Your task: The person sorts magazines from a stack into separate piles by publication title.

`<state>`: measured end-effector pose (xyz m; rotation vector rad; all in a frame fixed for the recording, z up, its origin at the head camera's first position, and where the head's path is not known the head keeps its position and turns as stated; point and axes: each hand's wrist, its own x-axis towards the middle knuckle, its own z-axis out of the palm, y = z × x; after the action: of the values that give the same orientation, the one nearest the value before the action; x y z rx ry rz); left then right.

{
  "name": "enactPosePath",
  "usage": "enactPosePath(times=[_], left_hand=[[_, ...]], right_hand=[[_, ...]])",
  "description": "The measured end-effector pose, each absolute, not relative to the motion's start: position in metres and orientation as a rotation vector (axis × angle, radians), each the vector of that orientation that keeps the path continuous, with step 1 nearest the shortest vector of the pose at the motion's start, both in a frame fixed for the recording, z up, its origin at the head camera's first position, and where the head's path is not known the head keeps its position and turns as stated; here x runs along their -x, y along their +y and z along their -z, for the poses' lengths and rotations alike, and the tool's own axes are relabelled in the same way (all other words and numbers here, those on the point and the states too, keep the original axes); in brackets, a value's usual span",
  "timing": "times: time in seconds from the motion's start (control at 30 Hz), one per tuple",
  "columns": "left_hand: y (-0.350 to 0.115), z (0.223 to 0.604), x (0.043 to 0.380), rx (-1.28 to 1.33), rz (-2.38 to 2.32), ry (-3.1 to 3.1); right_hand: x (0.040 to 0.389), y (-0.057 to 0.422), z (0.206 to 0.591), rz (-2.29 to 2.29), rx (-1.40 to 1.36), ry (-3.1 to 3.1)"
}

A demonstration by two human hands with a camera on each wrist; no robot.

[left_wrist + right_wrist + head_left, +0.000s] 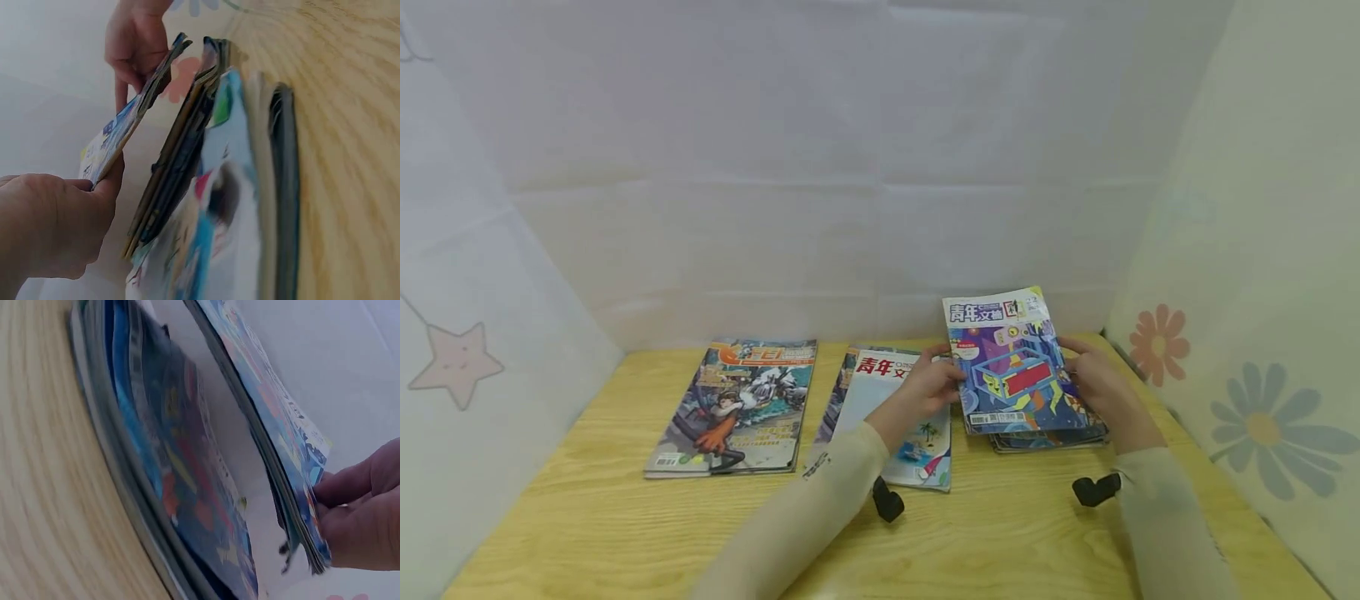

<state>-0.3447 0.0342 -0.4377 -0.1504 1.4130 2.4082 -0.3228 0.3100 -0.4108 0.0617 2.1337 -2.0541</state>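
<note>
Both hands hold up a magazine (1011, 362) with a purple and blue cover and a red box drawn on it. My left hand (927, 387) pinches its left edge, thumb on the cover. At the opposite edge my right hand (1096, 385) grips it, as the right wrist view also shows. Below is a pile of magazines (1052, 439), with a gap between it and the lifted magazine (262, 406). Under my left forearm lies a pale magazine (934, 429) with red lettering and a palm-tree island, overlapping a darker one (831, 404).
Farther left, another magazine stack (752, 408) with an orange title lies on the wooden table (625, 533). A white cloth wall (880, 250) stands behind the table. On the right is a side panel with flowers (1262, 429). Black wrist mounts (1096, 490) stick out below the sleeves.
</note>
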Motion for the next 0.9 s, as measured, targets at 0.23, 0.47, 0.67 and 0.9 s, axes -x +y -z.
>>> enactPosePath(times=[0.23, 0.47, 0.67, 0.9], left_hand=[[0.052, 0.454, 0.343, 0.158, -2.254, 1.572], [0.054, 0.448, 0.341, 0.119, -2.249, 1.596], [0.053, 0.442, 0.341, 0.098, -2.211, 1.580], [0.049, 0.438, 0.341, 0.091, -2.130, 1.647]], right_hand=[[0.326, 0.315, 0.425, 1.789, -0.351, 2.535], [0.333, 0.318, 0.435, 1.676, -0.372, 2.703], [0.340, 0.323, 0.440, 1.598, -0.356, 2.757], [0.342, 0.320, 0.442, 1.538, -0.326, 2.796]])
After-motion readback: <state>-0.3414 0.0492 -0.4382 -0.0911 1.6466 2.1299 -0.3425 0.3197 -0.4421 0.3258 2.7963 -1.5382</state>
